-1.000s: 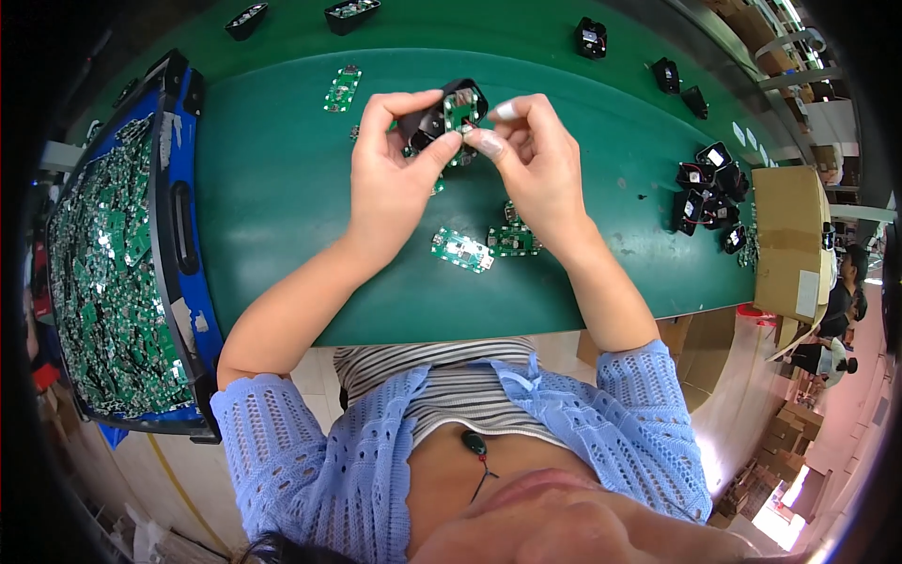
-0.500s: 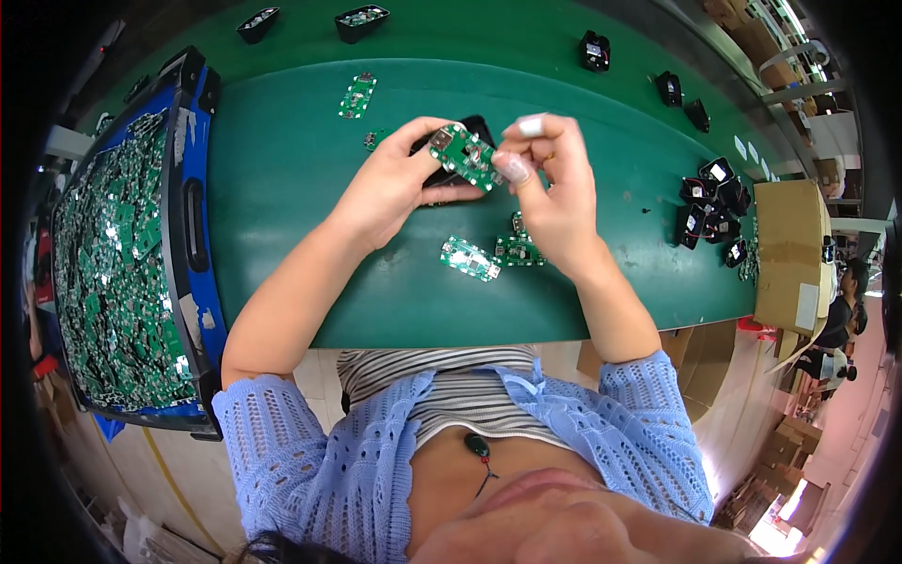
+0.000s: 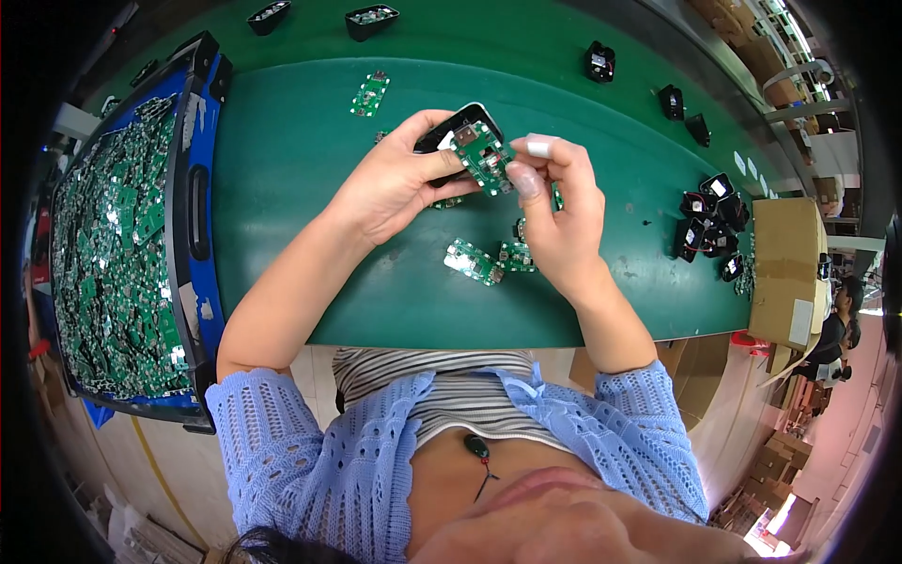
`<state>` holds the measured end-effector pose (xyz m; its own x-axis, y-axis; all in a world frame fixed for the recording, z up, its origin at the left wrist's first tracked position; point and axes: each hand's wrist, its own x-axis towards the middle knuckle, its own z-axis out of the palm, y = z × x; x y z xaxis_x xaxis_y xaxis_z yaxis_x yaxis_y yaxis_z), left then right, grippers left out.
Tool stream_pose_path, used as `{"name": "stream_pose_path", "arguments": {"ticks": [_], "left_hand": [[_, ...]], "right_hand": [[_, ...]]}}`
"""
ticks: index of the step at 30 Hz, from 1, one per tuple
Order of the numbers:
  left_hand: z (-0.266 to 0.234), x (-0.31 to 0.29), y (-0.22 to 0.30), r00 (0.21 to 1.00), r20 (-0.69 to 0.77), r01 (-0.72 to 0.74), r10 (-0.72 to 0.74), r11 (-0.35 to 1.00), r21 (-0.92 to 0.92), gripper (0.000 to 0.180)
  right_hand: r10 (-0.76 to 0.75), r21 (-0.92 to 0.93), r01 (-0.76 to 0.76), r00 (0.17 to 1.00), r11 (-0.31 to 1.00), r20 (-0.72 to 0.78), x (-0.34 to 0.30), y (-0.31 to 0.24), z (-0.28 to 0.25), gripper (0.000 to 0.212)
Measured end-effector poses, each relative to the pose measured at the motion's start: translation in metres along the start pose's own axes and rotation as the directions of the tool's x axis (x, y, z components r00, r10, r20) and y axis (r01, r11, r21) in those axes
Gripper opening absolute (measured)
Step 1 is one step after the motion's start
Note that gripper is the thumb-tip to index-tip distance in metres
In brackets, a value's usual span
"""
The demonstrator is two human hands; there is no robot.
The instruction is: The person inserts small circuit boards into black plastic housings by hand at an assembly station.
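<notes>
My left hand (image 3: 399, 183) is wrapped round a black plastic housing (image 3: 479, 115) above the mat, its thumb by a green circuit board (image 3: 487, 160) lying over the housing's opening. At the board's right edge my right hand (image 3: 568, 202) pinches with thumb and forefinger, both with wrapped tips. A little nearer to me lie a loose circuit board (image 3: 472, 262) and another board (image 3: 517, 256) beside it. Farther off, one more circuit board (image 3: 371, 94) lies flat; others are partly hidden under my hands.
On my left stands a blue crate (image 3: 214, 122) heaped with circuit boards. Black housings with parts inside (image 3: 709, 221) cluster at the right beside a cardboard box (image 3: 785, 268). Along the far green strip sit several more black housings (image 3: 372, 21). A person (image 3: 841, 324) is at the far right.
The circuit board has turned steeper and moved slightly right, and the black housing's rim shows more above it. My right hand has come lower, its fingers closing at the board's edge.
</notes>
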<state>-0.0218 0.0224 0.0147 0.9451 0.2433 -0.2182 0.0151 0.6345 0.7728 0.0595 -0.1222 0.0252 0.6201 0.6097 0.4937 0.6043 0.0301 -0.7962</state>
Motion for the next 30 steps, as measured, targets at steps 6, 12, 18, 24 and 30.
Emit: {"name": "stream_pose_path", "arguments": {"ticks": [6,12,18,24,30], "left_hand": [[0.000,0.001,0.007,0.988,-0.021,0.153,-0.153,0.988,0.032,0.030],[-0.006,0.002,0.008,0.996,0.083,-0.003,-0.025,0.948,0.318,0.027],[-0.009,0.006,0.006,0.998,0.038,-0.059,0.048,0.923,0.381,0.029],[-0.009,0.005,0.011,0.990,0.107,0.074,-0.093,0.983,0.169,0.030],[-0.014,0.007,0.012,0.990,0.115,0.053,-0.087,0.961,0.271,0.030]], "right_hand": [[-0.286,-0.035,0.294,0.947,0.955,0.143,-0.002,0.004,-0.002,0.018],[0.026,0.139,-0.018,0.998,0.990,-0.056,0.002,0.008,-0.007,0.016],[0.113,0.245,-0.127,0.991,0.961,0.071,-0.001,0.008,-0.006,0.018],[-0.085,0.058,0.078,0.986,0.995,0.140,0.001,0.013,-0.004,0.014],[-0.326,-0.262,0.411,0.892,0.873,0.314,0.004,0.010,-0.006,0.018]]}}
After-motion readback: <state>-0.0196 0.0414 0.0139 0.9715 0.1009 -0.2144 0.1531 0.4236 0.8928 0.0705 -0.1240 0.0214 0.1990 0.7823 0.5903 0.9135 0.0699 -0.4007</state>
